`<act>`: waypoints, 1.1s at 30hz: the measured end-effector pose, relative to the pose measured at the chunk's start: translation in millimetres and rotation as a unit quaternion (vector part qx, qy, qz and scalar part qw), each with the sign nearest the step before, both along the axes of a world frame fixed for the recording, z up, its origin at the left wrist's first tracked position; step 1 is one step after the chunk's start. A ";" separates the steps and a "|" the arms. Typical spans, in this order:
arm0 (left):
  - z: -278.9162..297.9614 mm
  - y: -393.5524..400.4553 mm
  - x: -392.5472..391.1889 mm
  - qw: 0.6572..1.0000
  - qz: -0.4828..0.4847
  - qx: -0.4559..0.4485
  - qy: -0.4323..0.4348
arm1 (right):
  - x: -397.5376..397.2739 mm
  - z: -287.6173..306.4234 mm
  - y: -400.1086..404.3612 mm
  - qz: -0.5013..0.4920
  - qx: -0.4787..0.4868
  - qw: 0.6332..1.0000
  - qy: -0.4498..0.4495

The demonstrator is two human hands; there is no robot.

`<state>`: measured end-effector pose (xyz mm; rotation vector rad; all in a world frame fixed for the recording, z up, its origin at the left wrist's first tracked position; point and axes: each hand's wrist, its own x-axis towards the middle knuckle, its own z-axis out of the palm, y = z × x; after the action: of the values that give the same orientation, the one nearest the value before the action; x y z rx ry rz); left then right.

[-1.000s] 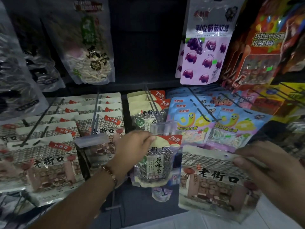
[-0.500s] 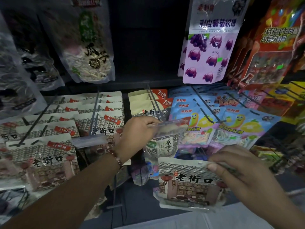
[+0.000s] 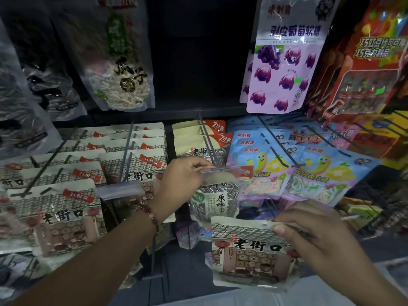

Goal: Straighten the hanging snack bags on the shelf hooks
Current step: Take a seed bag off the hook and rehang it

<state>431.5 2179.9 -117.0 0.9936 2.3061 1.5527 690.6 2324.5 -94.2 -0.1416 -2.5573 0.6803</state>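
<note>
My left hand (image 3: 184,180) pinches the top edge of a sunflower seed bag (image 3: 215,200) at the front of the middle hook (image 3: 206,140), right behind the hook's clear price tag holder (image 3: 223,170). More seed bags with red corners (image 3: 198,138) hang behind it on the same hook. My right hand (image 3: 309,230) grips the top right corner of a cream snack bag with a brick-house picture (image 3: 249,255), held off the hooks, low and in front of the shelf.
Rows of matching cream bags (image 3: 55,208) fill the hooks on the left. Blue and purple candy bags (image 3: 313,173) hang on the right hooks. Above hang a white seed bag (image 3: 119,69), a purple grape candy bag (image 3: 284,69) and red boxes (image 3: 371,69).
My left hand has lifted the seed bag's top up to the hook's tag holder. My right hand has brought the cream bag leftward and nearer the middle hook.
</note>
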 end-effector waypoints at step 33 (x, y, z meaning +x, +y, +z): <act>14.9 11.5 7.0 0.994 0.002 0.002 -0.111 | -13.4 -11.2 -21.0 0.021 -0.025 0.999 -0.021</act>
<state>438.5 2191.4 -102.1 0.7742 2.1543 1.5823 677.2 2303.6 -105.4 -0.1192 -2.5904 0.7652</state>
